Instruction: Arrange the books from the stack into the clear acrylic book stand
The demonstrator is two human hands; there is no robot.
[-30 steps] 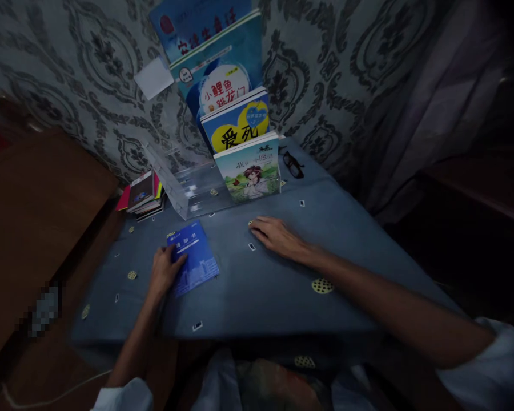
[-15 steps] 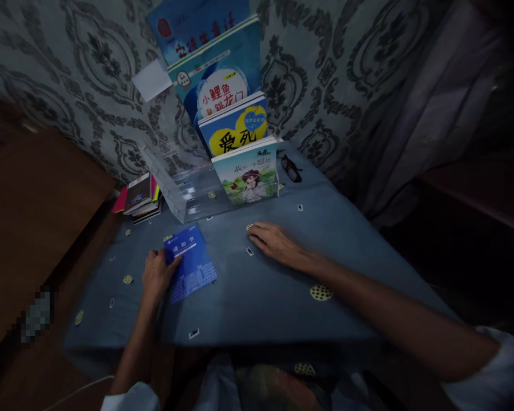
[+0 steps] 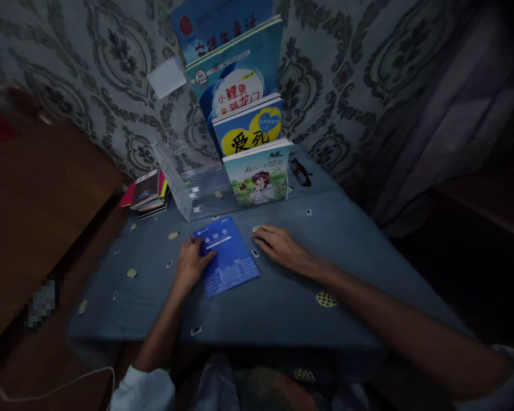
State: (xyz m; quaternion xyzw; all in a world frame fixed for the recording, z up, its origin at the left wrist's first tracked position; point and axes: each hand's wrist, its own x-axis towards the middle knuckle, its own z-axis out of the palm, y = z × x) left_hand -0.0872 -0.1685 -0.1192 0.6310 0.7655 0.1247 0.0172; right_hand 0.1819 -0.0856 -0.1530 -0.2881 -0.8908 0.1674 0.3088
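Note:
In the head view a blue booklet (image 3: 229,260) with white Chinese lettering lies at a slight tilt on the blue tablecloth. My left hand (image 3: 192,260) grips its left edge, the thumb lying over the cover and the fingers at the border. On the cloth to the right of the booklet rests my right hand (image 3: 282,248), palm down, fingers stretched loosely forward and holding nothing. Behind both hands stands a clear acrylic rack (image 3: 184,197), its right part filled with picture books, the front one a green-and-white book (image 3: 261,177).
A small stack of books (image 3: 148,191) sits left of the rack. Dark glasses (image 3: 300,172) lie to its right. A blank white card (image 3: 167,77) shows near the patterned wall. Brown wooden furniture (image 3: 47,188) flanks the table's left side, and a white cable (image 3: 60,394) runs below.
My left hand has slid the blue booklet rightward across the cloth, nearer to my right hand. The right hand stays about where it was; the view has shifted slightly.

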